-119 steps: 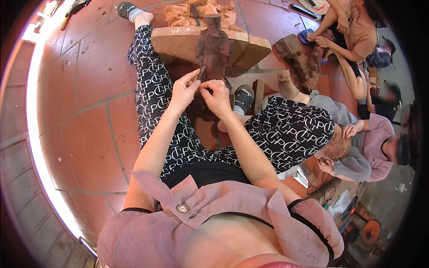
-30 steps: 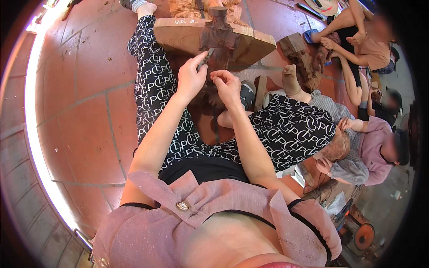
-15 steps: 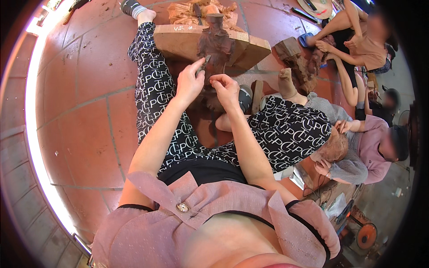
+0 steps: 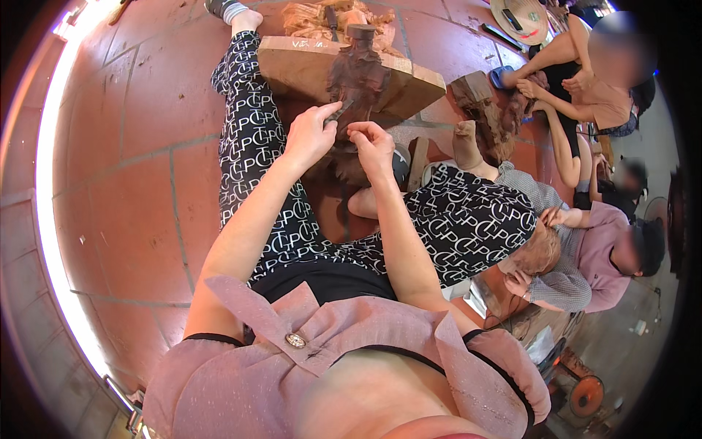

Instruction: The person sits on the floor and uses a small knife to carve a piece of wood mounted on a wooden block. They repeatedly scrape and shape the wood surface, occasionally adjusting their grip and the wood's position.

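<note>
A dark brown carved wooden figure (image 4: 358, 77) stands upright between my legs, against a thick pale wood slab. My left hand (image 4: 313, 135) is at the figure's lower left side, index finger stretched along it and the other fingers curled. A thin greyish piece shows at its fingertips, too small to name. Close to the figure's lower right, my right hand (image 4: 373, 148) has thumb and fingertips pinched together; what lies between them, if anything, is hidden. The figure's base is dark and partly covered by my hands.
Behind the figure, the pale slab (image 4: 300, 62) carries a yellowish carved wood piece (image 4: 307, 20). Rough wood blocks (image 4: 475, 95) lie to the right. A co-worker (image 4: 607, 227) at my right holds a pale carving (image 4: 537, 252); another person (image 4: 610, 73) sits farther off. A fan (image 4: 586, 395) stands lower right.
The view has shifted slightly, so the figure and slab appear a little lower and farther right. My left index finger now lies flatter against the figure, and the greyish piece shows less.
</note>
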Action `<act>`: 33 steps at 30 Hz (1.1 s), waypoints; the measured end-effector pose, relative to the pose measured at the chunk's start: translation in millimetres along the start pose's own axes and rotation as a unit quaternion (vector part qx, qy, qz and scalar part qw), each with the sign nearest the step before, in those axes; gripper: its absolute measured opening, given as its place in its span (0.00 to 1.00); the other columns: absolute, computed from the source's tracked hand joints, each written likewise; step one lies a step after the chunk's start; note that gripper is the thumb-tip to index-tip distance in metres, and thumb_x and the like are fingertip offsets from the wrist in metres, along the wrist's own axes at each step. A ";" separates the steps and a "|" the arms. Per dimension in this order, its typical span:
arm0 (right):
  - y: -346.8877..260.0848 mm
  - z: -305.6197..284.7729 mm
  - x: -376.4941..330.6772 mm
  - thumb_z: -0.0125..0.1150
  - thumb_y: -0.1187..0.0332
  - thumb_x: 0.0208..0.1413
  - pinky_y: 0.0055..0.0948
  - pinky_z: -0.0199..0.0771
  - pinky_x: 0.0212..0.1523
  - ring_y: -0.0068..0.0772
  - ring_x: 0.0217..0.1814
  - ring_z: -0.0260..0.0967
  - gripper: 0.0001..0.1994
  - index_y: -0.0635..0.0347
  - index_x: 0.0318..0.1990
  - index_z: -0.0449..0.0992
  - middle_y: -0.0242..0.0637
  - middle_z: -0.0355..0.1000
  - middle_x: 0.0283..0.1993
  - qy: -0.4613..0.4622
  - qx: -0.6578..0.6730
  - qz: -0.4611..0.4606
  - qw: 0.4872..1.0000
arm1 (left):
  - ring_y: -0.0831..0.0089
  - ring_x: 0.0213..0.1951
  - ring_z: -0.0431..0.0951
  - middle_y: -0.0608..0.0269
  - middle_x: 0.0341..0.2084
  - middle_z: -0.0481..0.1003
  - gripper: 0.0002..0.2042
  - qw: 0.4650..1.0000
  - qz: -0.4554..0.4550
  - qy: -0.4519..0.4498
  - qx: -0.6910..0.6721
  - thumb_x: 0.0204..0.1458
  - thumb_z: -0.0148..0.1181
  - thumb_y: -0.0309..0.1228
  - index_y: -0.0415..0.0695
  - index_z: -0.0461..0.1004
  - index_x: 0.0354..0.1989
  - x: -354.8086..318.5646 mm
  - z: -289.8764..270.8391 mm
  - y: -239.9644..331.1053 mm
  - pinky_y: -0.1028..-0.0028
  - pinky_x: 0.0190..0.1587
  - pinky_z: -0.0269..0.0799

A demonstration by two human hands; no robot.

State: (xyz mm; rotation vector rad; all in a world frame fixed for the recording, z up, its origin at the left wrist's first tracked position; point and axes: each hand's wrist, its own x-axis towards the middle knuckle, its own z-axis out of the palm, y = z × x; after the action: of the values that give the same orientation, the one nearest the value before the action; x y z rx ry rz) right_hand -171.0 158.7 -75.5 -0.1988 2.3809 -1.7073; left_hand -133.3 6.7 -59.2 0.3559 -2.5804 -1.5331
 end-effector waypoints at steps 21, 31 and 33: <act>0.7 7.6 -6.8 0.58 0.75 0.50 0.20 0.70 0.33 0.18 0.30 0.71 0.06 0.64 0.35 0.78 0.33 0.76 0.28 -0.023 -0.015 -0.027 0.999 | 0.55 0.44 0.75 0.47 0.40 0.75 0.19 0.997 -0.010 0.066 -0.030 0.49 0.53 0.25 0.42 0.71 0.52 -9.4 3.9 -1.2 0.67 0.48 0.69; -29.9 3.4 -18.0 0.54 0.78 0.48 0.27 0.72 0.35 0.31 0.32 0.73 0.11 0.59 0.39 0.78 0.39 0.75 0.30 -0.076 -0.125 -0.140 0.979 | 0.77 0.24 0.68 0.60 0.30 0.68 0.28 0.854 -0.256 -0.103 -0.441 0.52 0.46 0.22 0.41 0.52 0.65 -58.3 1.1 -9.6 0.76 0.19 0.67; -26.5 2.6 -26.8 0.53 0.78 0.46 0.32 0.72 0.34 0.41 0.32 0.73 0.11 0.59 0.37 0.78 0.44 0.74 0.30 -0.127 -0.153 -0.134 0.971 | 0.74 0.24 0.69 0.58 0.33 0.68 0.31 0.797 -0.283 -0.134 -0.517 0.52 0.44 0.21 0.40 0.44 0.67 -66.1 -0.6 -9.9 0.74 0.21 0.70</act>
State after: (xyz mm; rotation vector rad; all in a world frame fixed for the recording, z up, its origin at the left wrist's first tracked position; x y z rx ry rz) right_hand -144.6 153.9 -48.9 -0.7714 2.4913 -1.2987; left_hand -67.9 18.9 -66.4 0.8212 -1.3652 -3.0504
